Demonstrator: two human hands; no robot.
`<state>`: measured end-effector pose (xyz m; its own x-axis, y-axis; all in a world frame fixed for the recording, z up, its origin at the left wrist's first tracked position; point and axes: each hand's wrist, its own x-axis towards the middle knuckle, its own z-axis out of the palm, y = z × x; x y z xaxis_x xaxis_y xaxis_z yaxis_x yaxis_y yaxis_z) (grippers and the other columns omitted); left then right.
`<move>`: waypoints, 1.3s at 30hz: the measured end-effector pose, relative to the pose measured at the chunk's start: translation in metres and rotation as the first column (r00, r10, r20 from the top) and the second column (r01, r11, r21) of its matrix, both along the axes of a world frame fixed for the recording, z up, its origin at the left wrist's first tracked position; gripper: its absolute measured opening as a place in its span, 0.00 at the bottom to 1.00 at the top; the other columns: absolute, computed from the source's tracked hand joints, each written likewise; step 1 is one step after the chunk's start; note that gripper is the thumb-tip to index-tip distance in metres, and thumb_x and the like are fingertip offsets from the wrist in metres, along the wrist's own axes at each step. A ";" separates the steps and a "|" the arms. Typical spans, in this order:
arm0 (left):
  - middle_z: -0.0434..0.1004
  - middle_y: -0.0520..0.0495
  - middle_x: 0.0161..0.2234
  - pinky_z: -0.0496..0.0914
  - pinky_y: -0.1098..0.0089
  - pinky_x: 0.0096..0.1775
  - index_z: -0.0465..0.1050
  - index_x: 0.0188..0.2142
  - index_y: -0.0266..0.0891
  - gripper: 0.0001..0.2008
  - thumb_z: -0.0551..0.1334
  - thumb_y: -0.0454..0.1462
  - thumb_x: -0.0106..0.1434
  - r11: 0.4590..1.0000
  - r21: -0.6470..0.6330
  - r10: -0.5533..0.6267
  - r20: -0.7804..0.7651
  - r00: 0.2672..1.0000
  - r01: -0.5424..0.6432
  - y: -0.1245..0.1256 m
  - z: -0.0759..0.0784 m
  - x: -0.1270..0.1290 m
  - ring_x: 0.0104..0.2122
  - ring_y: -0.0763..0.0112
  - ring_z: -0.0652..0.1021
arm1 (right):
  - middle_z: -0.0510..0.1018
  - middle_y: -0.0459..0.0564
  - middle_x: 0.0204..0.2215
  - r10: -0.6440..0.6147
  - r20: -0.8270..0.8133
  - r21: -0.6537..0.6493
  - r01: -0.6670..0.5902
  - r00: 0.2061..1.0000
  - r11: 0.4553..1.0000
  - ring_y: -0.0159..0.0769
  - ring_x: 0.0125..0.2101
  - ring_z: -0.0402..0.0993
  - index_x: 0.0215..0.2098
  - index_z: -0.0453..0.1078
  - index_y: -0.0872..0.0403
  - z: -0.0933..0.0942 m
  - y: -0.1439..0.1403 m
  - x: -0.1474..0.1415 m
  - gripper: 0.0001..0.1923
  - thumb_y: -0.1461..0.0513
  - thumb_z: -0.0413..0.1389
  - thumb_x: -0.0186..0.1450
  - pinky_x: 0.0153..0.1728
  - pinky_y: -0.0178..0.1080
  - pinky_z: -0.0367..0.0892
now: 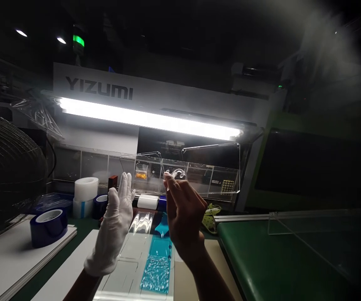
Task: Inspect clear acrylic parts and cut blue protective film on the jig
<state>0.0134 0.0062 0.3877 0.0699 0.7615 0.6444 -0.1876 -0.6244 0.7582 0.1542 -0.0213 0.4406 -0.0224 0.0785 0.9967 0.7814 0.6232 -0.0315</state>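
A thin, clear plastic panel (212, 167) with bright edges is held up in front of the lamp; its see-through outline is partly hard to follow. My right hand (185, 213), bare, pinches the panel near its middle between thumb and fingers. My left hand (114, 225), in a white glove, is raised on the left with fingers stretched and thumb apart. Its fingertips meet the panel's left edge; whether they press on it I cannot tell. Beneath both hands lie clear sheets and a blue film piece (155, 267) on the bench.
A lit tube lamp (149, 119) spans the back above clear bins (94, 165). Left are a blue tape roll (49, 228) on white boards (5, 259), clear film rolls (86, 196) and a fan (8, 171). At right runs a green belt surface (280, 259).
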 end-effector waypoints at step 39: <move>0.24 0.35 0.66 0.34 0.44 0.61 0.21 0.64 0.33 0.68 0.57 0.68 0.41 0.837 0.492 0.533 -0.832 0.154 -0.240 -0.076 -0.094 -0.047 0.63 0.38 0.34 | 0.81 0.46 0.27 -0.048 -0.004 -0.543 0.038 0.999 0.839 0.31 0.24 0.78 0.37 0.75 0.53 -0.162 -0.080 0.053 0.06 0.64 0.56 0.64 0.26 0.30 0.71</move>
